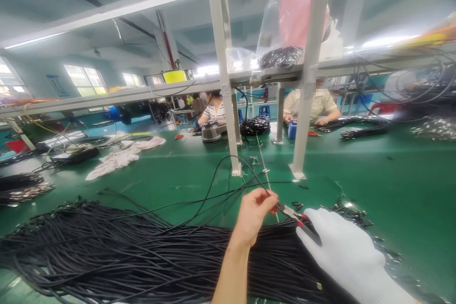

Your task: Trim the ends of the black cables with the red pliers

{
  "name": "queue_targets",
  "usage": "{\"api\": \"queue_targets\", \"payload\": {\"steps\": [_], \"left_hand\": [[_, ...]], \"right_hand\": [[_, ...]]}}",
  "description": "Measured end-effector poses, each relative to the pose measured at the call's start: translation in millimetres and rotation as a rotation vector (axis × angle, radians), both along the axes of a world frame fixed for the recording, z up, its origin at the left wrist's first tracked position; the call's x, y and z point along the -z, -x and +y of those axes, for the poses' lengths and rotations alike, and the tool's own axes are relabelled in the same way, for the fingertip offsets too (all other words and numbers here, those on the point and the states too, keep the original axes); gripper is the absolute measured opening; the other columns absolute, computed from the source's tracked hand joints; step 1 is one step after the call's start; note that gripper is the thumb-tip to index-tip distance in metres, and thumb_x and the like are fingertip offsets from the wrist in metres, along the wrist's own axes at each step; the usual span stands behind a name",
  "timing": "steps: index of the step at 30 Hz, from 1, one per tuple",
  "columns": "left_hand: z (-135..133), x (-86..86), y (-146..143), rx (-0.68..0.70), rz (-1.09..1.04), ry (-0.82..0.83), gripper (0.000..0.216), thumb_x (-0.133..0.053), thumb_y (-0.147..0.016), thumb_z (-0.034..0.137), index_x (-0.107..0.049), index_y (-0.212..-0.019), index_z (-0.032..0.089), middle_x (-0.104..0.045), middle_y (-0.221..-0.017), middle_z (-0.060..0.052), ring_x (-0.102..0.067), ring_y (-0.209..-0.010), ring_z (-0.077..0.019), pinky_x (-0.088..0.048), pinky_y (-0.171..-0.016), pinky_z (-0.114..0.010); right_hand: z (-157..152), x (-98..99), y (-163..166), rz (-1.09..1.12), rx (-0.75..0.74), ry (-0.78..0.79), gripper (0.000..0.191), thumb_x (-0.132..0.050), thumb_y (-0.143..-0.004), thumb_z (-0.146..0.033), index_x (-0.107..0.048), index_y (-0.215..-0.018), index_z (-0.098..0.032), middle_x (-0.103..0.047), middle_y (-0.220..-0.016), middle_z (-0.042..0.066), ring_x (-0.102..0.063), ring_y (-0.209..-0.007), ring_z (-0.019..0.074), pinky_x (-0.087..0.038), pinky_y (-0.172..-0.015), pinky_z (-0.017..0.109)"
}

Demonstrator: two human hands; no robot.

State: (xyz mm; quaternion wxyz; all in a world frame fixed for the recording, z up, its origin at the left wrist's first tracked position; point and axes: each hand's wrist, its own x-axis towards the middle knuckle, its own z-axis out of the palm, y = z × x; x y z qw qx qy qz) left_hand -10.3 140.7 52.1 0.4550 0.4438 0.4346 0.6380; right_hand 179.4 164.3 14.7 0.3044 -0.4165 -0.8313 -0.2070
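Observation:
My bare left hand (254,211) pinches a thin black cable (213,178) near its end; the cable loops up and back over the bench. In a white glove, my right hand (338,242) is closed round the handles of pliers (290,212) with red and black grips. The jaws point left and meet the cable end beside my left fingertips; the end itself is too small to make out. Beneath both hands spreads a wide heap of black cables (142,251), with connectors along its left and right ends.
The green bench (356,166) carries white shelf posts (302,128), a crumpled white cloth (121,156), a grey round device (211,131) and a coiled cable bundle (255,125). Across it sit two people, one in a striped shirt (290,103). An overhead shelf (142,92) crosses the view.

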Motion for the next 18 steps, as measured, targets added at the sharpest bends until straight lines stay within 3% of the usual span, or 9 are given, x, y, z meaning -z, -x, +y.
{"api": "queue_targets", "payload": {"steps": [7,14,18], "left_hand": [[3.1,7.6,-0.2,0.022,-0.014,0.0,0.018,-0.079,-0.074,0.03,-0.07,-0.079,0.015,-0.068,-0.076,-0.001,-0.059,-0.071,-0.013,-0.047,-0.07,-0.025],[2.6,4.6,-2.7,0.012,-0.052,0.002,0.022,-0.081,-0.072,0.031,-0.072,-0.08,0.014,-0.07,-0.077,-0.003,-0.061,-0.07,-0.014,-0.049,-0.071,-0.027],[3.7,5.0,-4.3,-0.031,-0.071,0.0,0.022,-0.083,-0.068,0.031,-0.072,-0.077,0.014,-0.069,-0.075,-0.002,-0.059,-0.065,-0.0119,-0.048,-0.068,-0.026]], "right_hand": [[5.2,-0.2,-3.3,-0.011,-0.021,0.047,0.02,-0.055,-0.088,-0.041,-0.058,-0.085,-0.022,-0.057,-0.072,0.001,-0.055,-0.063,0.0177,-0.032,-0.059,0.029],[1.6,-0.5,-1.6,-0.017,0.068,-0.108,0.022,-0.053,-0.09,-0.041,-0.058,-0.083,-0.021,-0.054,-0.068,0.001,-0.048,-0.062,0.0176,-0.025,-0.061,0.032],[3.2,-0.5,-0.7,0.046,0.021,-0.135,0.022,-0.053,-0.09,-0.04,-0.06,-0.09,-0.02,-0.056,-0.072,0.002,-0.049,-0.066,0.0193,-0.027,-0.064,0.032]]}}
